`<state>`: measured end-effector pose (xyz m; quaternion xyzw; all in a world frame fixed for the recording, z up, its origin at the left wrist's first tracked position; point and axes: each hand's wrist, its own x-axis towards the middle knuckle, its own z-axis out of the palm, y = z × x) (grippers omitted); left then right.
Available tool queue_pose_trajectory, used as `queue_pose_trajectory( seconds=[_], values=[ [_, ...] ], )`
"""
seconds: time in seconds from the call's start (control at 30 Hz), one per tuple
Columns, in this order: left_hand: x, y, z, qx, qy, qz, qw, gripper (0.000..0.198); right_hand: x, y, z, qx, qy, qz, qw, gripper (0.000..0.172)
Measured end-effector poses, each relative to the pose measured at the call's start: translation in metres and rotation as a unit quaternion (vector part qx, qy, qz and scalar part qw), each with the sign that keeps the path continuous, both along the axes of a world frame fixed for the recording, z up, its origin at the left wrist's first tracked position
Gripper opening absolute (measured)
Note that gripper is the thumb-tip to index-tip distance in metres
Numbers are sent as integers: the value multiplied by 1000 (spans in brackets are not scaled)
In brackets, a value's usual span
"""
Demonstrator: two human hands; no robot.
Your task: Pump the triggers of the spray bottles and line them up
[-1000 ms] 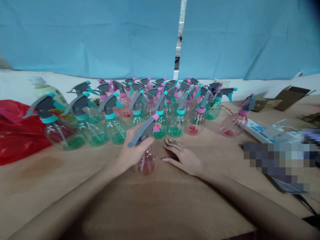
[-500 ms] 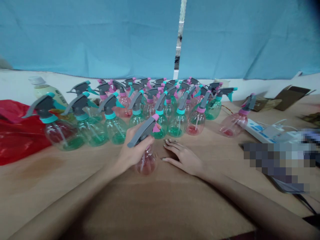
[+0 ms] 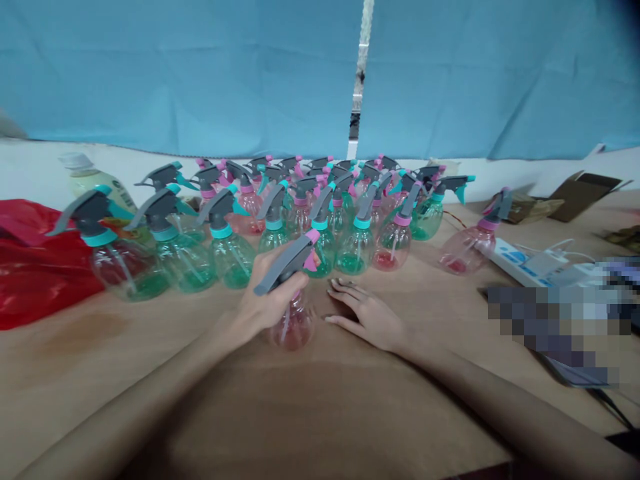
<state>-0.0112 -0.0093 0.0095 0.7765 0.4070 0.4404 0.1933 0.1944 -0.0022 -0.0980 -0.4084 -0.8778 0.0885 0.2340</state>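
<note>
Wrapped round the neck of a pink spray bottle (image 3: pixel 293 328) is my left hand (image 3: pixel 267 287). The bottle stands upright on the wooden table (image 3: pixel 320 400), its grey trigger head pointing away to the right, with a pink nozzle and trigger. My right hand (image 3: pixel 370 313) lies palm down on the tabletop just right of the bottle, fingers stretched and apart from it. Behind my hands stand several spray bottles in rows, among them a green one (image 3: pixel 354 253) with a turquoise collar and a pink one (image 3: pixel 393 247). My left fingertips are partly hidden behind the trigger.
A red plastic bag (image 3: pixel 45 267) and a capped bottle (image 3: pixel 95 180) are at the left. Rightward stand a lone pink spray bottle (image 3: pixel 467 248), a white power strip (image 3: pixel 523 263), a phone-like dark slab (image 3: pixel 575 370) and an open cardboard box (image 3: pixel 583 193). Blue cloth (image 3: pixel 200 73) hangs behind.
</note>
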Motion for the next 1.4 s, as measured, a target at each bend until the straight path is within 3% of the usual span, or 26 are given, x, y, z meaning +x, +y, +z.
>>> queue_pose_trajectory(
  seconds=[0.43, 0.57, 0.8, 1.07, 1.4],
  values=[
    [-1, -1, -1, -32, -22, 15, 999, 4, 0, 0, 1, -5, 8, 4, 1000, 59],
    [-1, -1, -4, -30, -16, 20, 999, 13, 2, 1, 1, -8, 6, 10, 1000, 62],
    [5, -3, -7, -22, -14, 40, 999, 12, -7, -15, 16, -85, 95, 0, 992, 67],
    [49, -7, -9, -77, -55, -59, 994, 25, -4, -53, 51, -109, 167, -34, 979, 74],
    [134, -1, -9, -98, -40, -169, 980, 48, 60, -66, 50, -53, 178, -140, 973, 68]
  ],
)
